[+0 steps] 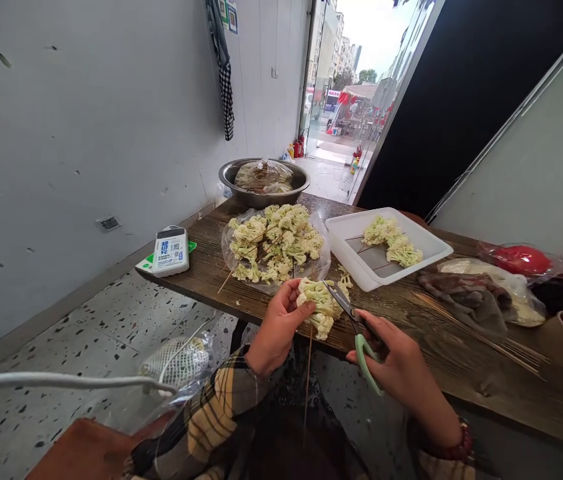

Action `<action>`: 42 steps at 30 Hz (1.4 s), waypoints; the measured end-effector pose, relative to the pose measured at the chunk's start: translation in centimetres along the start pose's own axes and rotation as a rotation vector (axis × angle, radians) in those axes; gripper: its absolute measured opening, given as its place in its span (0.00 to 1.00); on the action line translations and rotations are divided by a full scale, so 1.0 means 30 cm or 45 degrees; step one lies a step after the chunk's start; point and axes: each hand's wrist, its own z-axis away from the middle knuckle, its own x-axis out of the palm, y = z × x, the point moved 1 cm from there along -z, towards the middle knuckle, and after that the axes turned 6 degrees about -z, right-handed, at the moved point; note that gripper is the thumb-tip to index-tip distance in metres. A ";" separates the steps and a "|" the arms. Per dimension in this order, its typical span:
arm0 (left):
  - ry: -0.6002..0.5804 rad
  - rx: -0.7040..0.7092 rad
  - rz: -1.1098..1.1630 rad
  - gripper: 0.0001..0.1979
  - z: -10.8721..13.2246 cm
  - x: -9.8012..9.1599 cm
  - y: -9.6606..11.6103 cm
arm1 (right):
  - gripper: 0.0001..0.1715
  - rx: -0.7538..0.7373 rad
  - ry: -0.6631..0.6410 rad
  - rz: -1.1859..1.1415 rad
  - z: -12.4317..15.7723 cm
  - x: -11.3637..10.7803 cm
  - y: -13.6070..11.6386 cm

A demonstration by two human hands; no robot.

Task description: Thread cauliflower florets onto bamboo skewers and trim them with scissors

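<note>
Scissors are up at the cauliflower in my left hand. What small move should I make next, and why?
Probably one small snip with the scissors, at the upper edge of the held cauliflower: the blades appear to reach it, the right hand grips the green handles, and the left hand holds the piece, with a skewer sticking out below.

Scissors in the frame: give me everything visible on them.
The scissors have slim grey metal-looking blades and a pale green handle, plastic by its look. The right hand grips the handle and hides part of it. They slant, blades up and leftward, over the table's near edge, tips at the cauliflower piece in the left hand; contact and blade opening are unclear.
</note>
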 end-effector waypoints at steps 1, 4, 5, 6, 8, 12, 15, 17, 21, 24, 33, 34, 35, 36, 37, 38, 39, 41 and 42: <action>-0.003 0.000 -0.001 0.21 0.001 0.000 -0.003 | 0.34 -0.007 0.003 -0.005 -0.005 0.005 -0.003; -0.009 0.000 0.008 0.21 0.006 0.002 -0.011 | 0.34 -0.027 0.023 -0.015 -0.011 0.019 -0.002; -0.012 -0.004 0.015 0.21 0.007 0.004 -0.014 | 0.33 -0.032 0.033 -0.016 -0.011 0.024 0.001; -0.019 -0.011 0.024 0.21 0.008 0.005 -0.015 | 0.32 -0.040 0.047 -0.018 -0.011 0.029 0.004; -0.026 -0.019 0.042 0.21 0.008 0.006 -0.019 | 0.30 -0.065 0.075 -0.026 -0.009 0.036 0.010; -0.003 -0.018 0.038 0.20 0.000 -0.001 -0.026 | 0.27 -0.113 0.089 -0.021 -0.004 0.043 0.022; 0.041 -0.009 0.025 0.20 -0.009 -0.012 -0.030 | 0.26 -0.120 0.059 0.002 0.000 0.040 0.031; 0.064 0.003 0.012 0.21 -0.012 -0.019 -0.029 | 0.26 -0.115 0.064 0.025 0.004 0.032 0.035; 0.108 0.033 -0.061 0.23 -0.010 -0.034 -0.021 | 0.27 -0.125 0.061 0.112 0.014 -0.002 0.026; 0.080 0.037 -0.113 0.26 -0.005 -0.043 -0.017 | 0.30 -0.128 -0.020 0.235 0.023 -0.032 0.002; 0.066 0.063 -0.225 0.25 0.005 -0.043 -0.013 | 0.30 -0.227 -0.103 0.524 0.030 -0.073 -0.019; 0.070 0.066 -0.233 0.25 0.006 -0.039 -0.010 | 0.30 -0.235 -0.110 0.533 0.029 -0.074 -0.021; 0.070 0.068 -0.243 0.24 0.008 -0.035 -0.007 | 0.29 -0.243 -0.115 0.540 0.027 -0.074 -0.024; 0.068 0.068 -0.254 0.24 0.009 -0.030 -0.003 | 0.29 -0.251 -0.118 0.547 0.025 -0.074 -0.028; 0.065 0.066 -0.264 0.24 0.011 -0.026 0.000 | 0.29 -0.257 -0.120 0.555 0.023 -0.073 -0.032; 0.065 0.064 -0.270 0.24 0.013 -0.021 0.003 | 0.29 -0.261 -0.124 0.561 0.020 -0.073 -0.035; 0.066 0.062 -0.275 0.24 0.016 -0.018 0.006 | 0.30 -0.263 -0.129 0.566 0.018 -0.072 -0.038; 0.067 0.067 -0.291 0.24 0.020 -0.013 0.010 | 0.30 -0.260 -0.139 0.568 0.013 -0.070 -0.040; 0.063 0.074 -0.314 0.24 0.022 -0.012 0.011 | 0.29 -0.255 -0.147 0.565 0.011 -0.068 -0.039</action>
